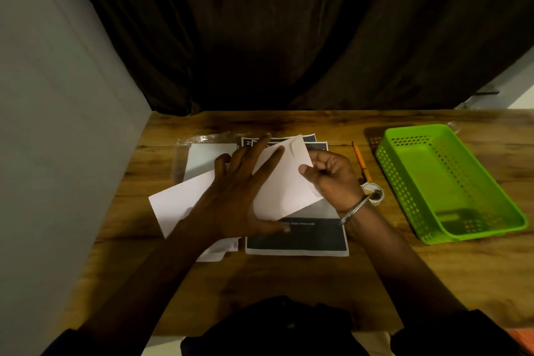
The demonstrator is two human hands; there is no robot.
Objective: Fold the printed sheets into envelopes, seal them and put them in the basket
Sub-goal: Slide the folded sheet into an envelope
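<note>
Left hand (231, 196) spread flat across white envelope (286, 182), right hand (332, 176) pinching its right edge, over printed sheets (297, 235) on surface (289, 283); green basket (450, 182) empty, right.

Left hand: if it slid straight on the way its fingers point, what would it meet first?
The left hand lies flat, fingers aimed up and right. It would probably first cross the white envelope that the right hand pinches, then the printed sheets beneath; depth is unclear.

Bare left hand (231, 196), bare forearm. Bare right hand (332, 179); thin silver metal bangle (354, 209) on its wrist. Dark short sleeves (450, 335) near the elbows; dark clothing (274, 326) at the lap.
</note>
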